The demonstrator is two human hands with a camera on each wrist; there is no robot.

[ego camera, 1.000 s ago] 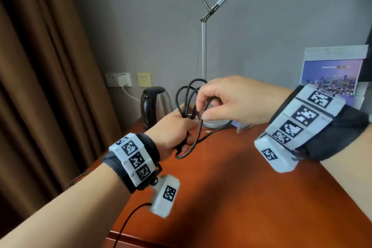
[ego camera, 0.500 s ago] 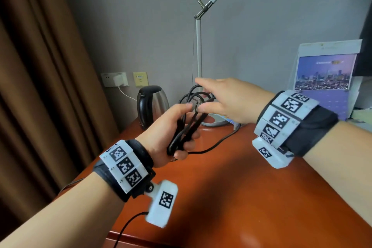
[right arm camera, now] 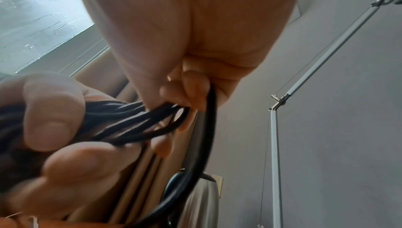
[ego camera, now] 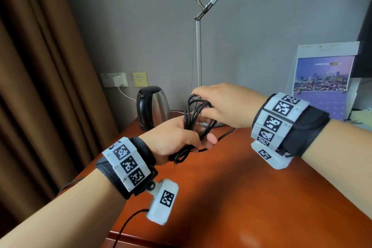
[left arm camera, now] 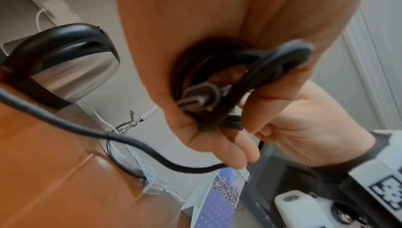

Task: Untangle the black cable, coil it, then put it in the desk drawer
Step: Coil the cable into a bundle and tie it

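Observation:
The black cable [ego camera: 193, 119] is gathered into several long loops above the brown desk [ego camera: 241, 197]. My left hand [ego camera: 177, 137] grips the middle of the bundle, thumb over the strands. My right hand [ego camera: 203, 106] curls round the top of the loops. A loose tail [ego camera: 227, 134] trails right onto the desk, and a plug end [ego camera: 176, 162] hangs below my left fist. The left wrist view shows the coil [left arm camera: 217, 76] in my palm with a grey plug [left arm camera: 195, 97]. In the right wrist view my fingertips [right arm camera: 185, 94] pinch the strands [right arm camera: 130, 119].
A steel kettle [ego camera: 153, 106] stands at the desk's back left, below a wall socket with a white charger [ego camera: 114, 79]. A lamp pole [ego camera: 198, 56] rises behind my hands. A calendar [ego camera: 322, 78] leans at the right. Brown curtains [ego camera: 40, 86] hang on the left.
My right hand, stretched flat over the loops half a second ago, now curls round their top. My left hand has closed tighter on the bundle. The tail on the desk is shorter.

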